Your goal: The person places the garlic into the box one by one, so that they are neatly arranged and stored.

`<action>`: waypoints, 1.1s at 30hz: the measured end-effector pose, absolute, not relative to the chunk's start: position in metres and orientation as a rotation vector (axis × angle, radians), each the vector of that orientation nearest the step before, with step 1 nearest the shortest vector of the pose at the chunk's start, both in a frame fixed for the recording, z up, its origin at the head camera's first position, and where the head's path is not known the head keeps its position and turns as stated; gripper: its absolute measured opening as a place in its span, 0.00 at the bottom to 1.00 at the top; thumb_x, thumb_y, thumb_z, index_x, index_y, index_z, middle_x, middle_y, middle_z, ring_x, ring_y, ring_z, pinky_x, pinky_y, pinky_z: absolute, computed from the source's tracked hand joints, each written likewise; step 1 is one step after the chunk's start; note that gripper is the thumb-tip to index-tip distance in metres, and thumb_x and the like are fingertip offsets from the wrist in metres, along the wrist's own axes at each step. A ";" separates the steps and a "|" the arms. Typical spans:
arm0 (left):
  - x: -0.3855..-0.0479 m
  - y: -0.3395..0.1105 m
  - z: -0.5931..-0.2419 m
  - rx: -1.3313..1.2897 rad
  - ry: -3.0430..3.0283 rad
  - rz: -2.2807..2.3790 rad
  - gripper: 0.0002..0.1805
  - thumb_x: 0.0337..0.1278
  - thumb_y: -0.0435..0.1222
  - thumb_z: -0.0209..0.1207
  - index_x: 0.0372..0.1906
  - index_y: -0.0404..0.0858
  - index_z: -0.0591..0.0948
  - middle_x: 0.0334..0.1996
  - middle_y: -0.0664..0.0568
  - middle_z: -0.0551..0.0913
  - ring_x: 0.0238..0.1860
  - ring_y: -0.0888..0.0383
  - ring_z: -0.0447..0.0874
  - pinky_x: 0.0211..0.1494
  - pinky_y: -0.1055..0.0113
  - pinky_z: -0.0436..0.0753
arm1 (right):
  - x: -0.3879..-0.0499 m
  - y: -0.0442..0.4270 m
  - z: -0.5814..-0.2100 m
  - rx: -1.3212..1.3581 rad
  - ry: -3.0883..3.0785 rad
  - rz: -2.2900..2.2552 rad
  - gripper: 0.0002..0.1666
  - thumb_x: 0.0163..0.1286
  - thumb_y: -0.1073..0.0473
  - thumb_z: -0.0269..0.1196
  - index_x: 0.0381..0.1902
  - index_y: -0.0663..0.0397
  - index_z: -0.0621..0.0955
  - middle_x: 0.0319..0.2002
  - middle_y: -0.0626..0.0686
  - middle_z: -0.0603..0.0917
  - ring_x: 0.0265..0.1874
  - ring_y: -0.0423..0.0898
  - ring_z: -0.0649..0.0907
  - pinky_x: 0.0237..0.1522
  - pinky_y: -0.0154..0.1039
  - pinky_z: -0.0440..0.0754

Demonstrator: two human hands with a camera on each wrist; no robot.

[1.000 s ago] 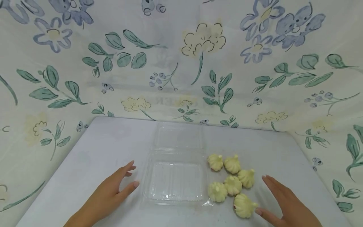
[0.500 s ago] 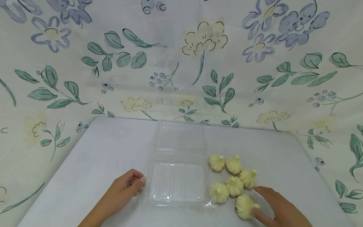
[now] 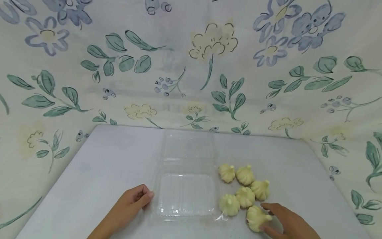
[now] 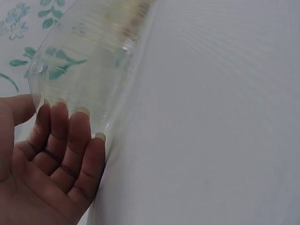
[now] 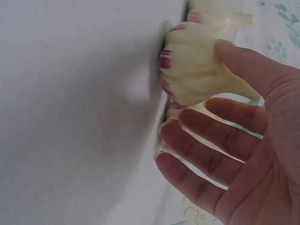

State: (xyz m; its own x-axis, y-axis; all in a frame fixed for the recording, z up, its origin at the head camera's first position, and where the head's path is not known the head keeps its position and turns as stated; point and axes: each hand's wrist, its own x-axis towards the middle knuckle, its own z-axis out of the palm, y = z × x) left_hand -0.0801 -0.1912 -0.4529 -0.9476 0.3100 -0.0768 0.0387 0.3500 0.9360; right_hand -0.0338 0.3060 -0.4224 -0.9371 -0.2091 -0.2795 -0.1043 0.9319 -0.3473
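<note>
An unfolded clear plastic clamshell container [image 3: 188, 196] lies at the table's middle, its lid [image 3: 189, 144] on the far side. My left hand [image 3: 132, 200] holds its left edge; in the left wrist view the thumb is at the rim and curled fingertips [image 4: 82, 112] meet the wall. Several garlic bulbs [image 3: 229, 204] cluster right of the container. At the nearest bulb [image 3: 256, 219], my right hand [image 3: 286, 220] reaches in from the right. In the right wrist view its thumb touches that bulb [image 5: 192, 65], while the other fingers stay spread and loosely bent.
The white table [image 3: 119, 156] carries the container and the bulbs. A floral cloth [image 3: 179, 66] hangs behind it and along both sides. Other bulbs [image 3: 245, 175] sit close together behind the nearest one.
My left hand has moved right to the container's edge, its fingers curling in. The right hand has moved left and closer around the nearest garlic bulb. The bulbs stay in place.
</note>
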 end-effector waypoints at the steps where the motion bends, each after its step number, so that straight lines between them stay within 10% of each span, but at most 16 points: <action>1: -0.080 -0.192 -0.454 0.332 2.370 1.642 0.15 0.79 0.43 0.58 0.36 0.37 0.77 0.28 0.51 0.79 0.31 0.57 0.80 0.37 0.67 0.79 | -0.033 0.306 -0.423 -0.252 2.782 -0.474 0.43 0.66 0.25 0.65 0.66 0.48 0.78 0.56 0.41 0.83 0.49 0.47 0.86 0.45 0.43 0.85; 23: -0.084 -0.196 -0.467 0.330 2.355 1.749 0.14 0.79 0.42 0.57 0.35 0.39 0.79 0.29 0.49 0.80 0.36 0.54 0.79 0.43 0.67 0.78 | -0.034 0.289 -0.423 -0.269 2.834 -0.434 0.44 0.57 0.36 0.78 0.67 0.47 0.79 0.58 0.49 0.84 0.53 0.53 0.85 0.49 0.51 0.85; 33: -0.079 -0.195 -0.466 0.367 2.298 1.805 0.12 0.80 0.39 0.57 0.36 0.37 0.79 0.31 0.50 0.80 0.36 0.55 0.80 0.44 0.67 0.80 | -0.031 0.287 -0.419 -0.218 2.811 -0.471 0.42 0.57 0.38 0.78 0.66 0.47 0.79 0.50 0.40 0.83 0.42 0.40 0.84 0.40 0.39 0.83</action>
